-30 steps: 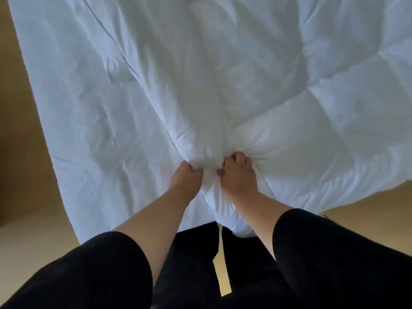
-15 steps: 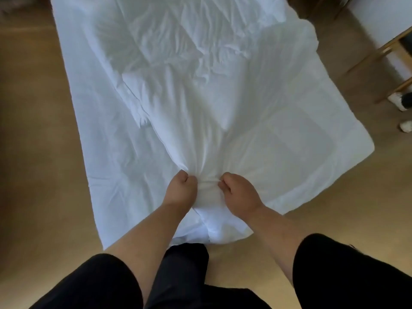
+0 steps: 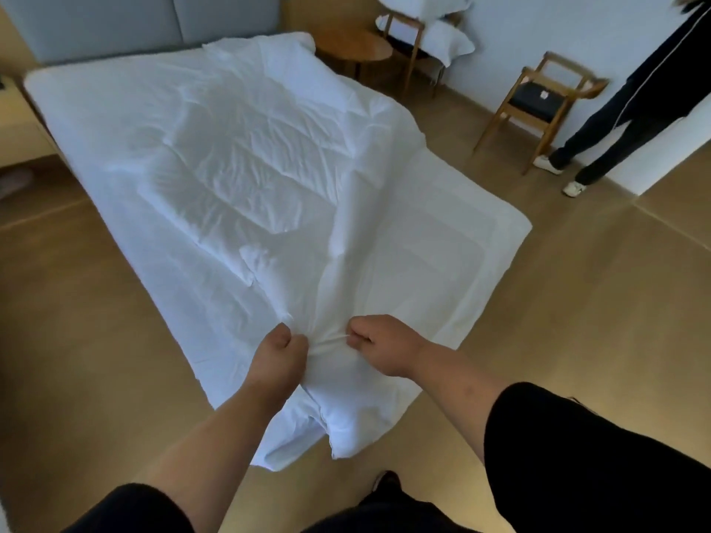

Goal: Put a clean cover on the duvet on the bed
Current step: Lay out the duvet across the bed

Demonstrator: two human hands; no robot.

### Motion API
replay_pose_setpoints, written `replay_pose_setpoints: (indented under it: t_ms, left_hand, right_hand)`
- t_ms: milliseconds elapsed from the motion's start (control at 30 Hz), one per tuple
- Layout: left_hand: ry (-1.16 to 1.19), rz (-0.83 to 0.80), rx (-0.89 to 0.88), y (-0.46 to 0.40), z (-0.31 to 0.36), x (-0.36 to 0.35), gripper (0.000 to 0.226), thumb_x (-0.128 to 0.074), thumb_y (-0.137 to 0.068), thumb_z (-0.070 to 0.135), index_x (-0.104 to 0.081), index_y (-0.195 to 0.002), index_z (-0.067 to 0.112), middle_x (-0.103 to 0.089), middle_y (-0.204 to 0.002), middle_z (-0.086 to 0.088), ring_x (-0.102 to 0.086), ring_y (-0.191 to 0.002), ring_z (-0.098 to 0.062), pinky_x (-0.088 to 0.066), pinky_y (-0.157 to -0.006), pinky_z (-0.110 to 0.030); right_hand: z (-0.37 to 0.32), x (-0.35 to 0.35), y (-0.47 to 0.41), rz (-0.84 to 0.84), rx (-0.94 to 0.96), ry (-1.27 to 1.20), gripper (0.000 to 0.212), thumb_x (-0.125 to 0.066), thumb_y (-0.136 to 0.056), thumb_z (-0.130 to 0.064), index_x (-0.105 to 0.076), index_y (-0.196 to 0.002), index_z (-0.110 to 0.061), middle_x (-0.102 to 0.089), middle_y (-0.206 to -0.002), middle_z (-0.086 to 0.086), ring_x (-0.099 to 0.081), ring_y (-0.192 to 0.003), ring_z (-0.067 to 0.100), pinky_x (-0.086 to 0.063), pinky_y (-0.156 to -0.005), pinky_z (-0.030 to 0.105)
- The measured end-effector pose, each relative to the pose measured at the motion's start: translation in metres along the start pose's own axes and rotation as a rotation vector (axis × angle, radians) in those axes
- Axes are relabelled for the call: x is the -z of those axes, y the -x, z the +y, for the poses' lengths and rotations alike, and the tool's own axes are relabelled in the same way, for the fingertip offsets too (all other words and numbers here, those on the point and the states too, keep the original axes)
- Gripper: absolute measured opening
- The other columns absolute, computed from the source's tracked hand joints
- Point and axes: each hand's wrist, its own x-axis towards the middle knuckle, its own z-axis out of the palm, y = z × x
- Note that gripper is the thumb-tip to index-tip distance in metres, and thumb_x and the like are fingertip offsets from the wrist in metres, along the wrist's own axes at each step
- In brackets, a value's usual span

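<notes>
Two fists, left hand (image 3: 277, 353) and right hand (image 3: 379, 346), each closed in a tight grip on bunched white duvet (image 3: 246, 178); spread over the bed (image 3: 50, 82) toward 12 o'clock, near edge hanging at 6.

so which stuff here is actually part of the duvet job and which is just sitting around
Part of the job:
- white duvet cover, spread over the bed
- bed
- left hand and right hand, each gripping bunched fabric at the near edge

Just lying about:
- empty wooden chair
- chair stacked with pillows
- round wooden table
- bystander at right
</notes>
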Motion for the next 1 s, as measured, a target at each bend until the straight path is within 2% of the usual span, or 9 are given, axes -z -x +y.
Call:
replay_pose_setpoints:
  t_ms: [67, 133, 300, 400, 500, 567, 633, 767, 1000]
  left_hand:
    - [-0.019, -0.038, -0.02, 0.01, -0.009, 0.033, 0.02, -0.045, -0.087, 0.01, -0.034, -0.071, 0.014, -0.034, -0.068, -0.001, -0.035, -0.065, -0.018, -0.032, -0.059, -0.031]
    - [-0.052, -0.066, -0.028, 0.021, -0.021, 0.07, 0.01, -0.045, -0.079, 0.021, -0.042, -0.076, 0.011, -0.038, -0.072, -0.004, -0.037, -0.067, -0.02, -0.033, -0.059, -0.034]
    - [-0.117, -0.096, 0.013, 0.05, -0.068, 0.163, 0.039, -0.045, -0.067, 0.033, -0.047, -0.083, -0.002, -0.047, -0.076, -0.002, -0.043, -0.069, -0.019, -0.037, -0.061, -0.038]
    - [-0.145, -0.162, 0.101, 0.065, -0.099, 0.201, 0.046, -0.047, -0.065, 0.034, -0.051, -0.092, -0.003, -0.054, -0.079, -0.008, -0.049, -0.07, -0.025, -0.047, -0.063, -0.045]
    - [-0.215, -0.269, 0.173, 0.071, -0.122, 0.215, 0.046, -0.055, -0.074, 0.037, -0.057, -0.101, 0.0, -0.067, -0.095, -0.014, -0.065, -0.088, -0.029, -0.055, -0.087, -0.051]
    - [-0.303, -0.352, 0.179, 0.072, -0.132, 0.215, 0.026, -0.057, -0.087, 0.031, -0.057, -0.095, 0.007, -0.064, -0.087, -0.01, -0.063, -0.081, -0.022, -0.055, -0.084, -0.046]
    - [-0.386, -0.419, 0.167, 0.069, -0.143, 0.212, 0.01, -0.051, -0.093, 0.025, -0.06, -0.097, 0.024, -0.065, -0.083, -0.004, -0.064, -0.079, -0.019, -0.055, -0.082, -0.04]
    - [-0.495, -0.428, 0.219, 0.061, -0.145, 0.224, 0.019, -0.045, -0.098, 0.026, -0.057, -0.111, 0.034, -0.066, -0.092, 0.0, -0.064, -0.086, -0.018, -0.052, -0.076, -0.03]
    - [-0.589, -0.245, 0.241, 0.015, -0.099, 0.272, 0.021, -0.043, -0.098, 0.028, -0.06, -0.105, 0.038, -0.068, -0.09, 0.003, -0.065, -0.082, -0.014, -0.053, -0.068, -0.027]
  right_hand:
    - [-0.032, -0.016, 0.006, 0.004, -0.021, -0.013, 0.022, -0.049, -0.106, -0.024, -0.05, -0.086, -0.015, -0.055, -0.082, 0.0, -0.048, -0.078, 0.019, -0.033, -0.07, 0.031]
    - [-0.067, -0.035, 0.01, 0.001, -0.035, -0.027, 0.021, -0.048, -0.106, -0.024, -0.052, -0.087, -0.016, -0.057, -0.085, 0.002, -0.05, -0.079, 0.018, -0.035, -0.07, 0.03]
    - [-0.146, -0.091, 0.019, -0.108, -0.008, 0.002, 0.023, -0.048, -0.106, -0.027, -0.057, -0.092, -0.01, -0.055, -0.084, 0.001, -0.048, -0.079, 0.017, -0.035, -0.068, 0.03]
    - [-0.17, -0.13, 0.024, -0.197, 0.007, 0.044, 0.029, -0.047, -0.106, -0.027, -0.05, -0.079, -0.016, -0.052, -0.077, 0.001, -0.048, -0.076, 0.02, -0.039, -0.072, 0.036]
    - [-0.167, -0.162, 0.026, -0.233, -0.053, 0.1, 0.038, -0.042, -0.107, -0.025, -0.035, -0.07, -0.026, -0.045, -0.073, -0.005, -0.046, -0.077, 0.02, -0.035, -0.07, 0.037]
    - [-0.149, -0.175, 0.026, -0.218, -0.14, 0.121, 0.037, -0.04, -0.107, -0.025, -0.033, -0.071, -0.026, -0.044, -0.074, -0.006, -0.047, -0.078, 0.022, -0.031, -0.065, 0.034]
    - [-0.124, -0.185, 0.026, -0.198, -0.25, 0.124, 0.033, -0.038, -0.107, -0.024, -0.037, -0.074, -0.024, -0.046, -0.077, -0.006, -0.049, -0.08, 0.022, -0.031, -0.064, 0.033]
    - [-0.083, -0.2, 0.017, -0.193, -0.421, 0.044, 0.023, -0.038, -0.105, -0.022, -0.052, -0.09, -0.012, -0.06, -0.089, 0.007, -0.048, -0.073, 0.018, -0.036, -0.063, 0.031]
    - [-0.113, -0.162, -0.058, -0.173, -0.311, 0.02, 0.026, -0.041, -0.105, -0.029, -0.044, -0.083, -0.016, -0.048, -0.073, 0.0, -0.04, -0.062, 0.014, -0.031, -0.057, 0.028]
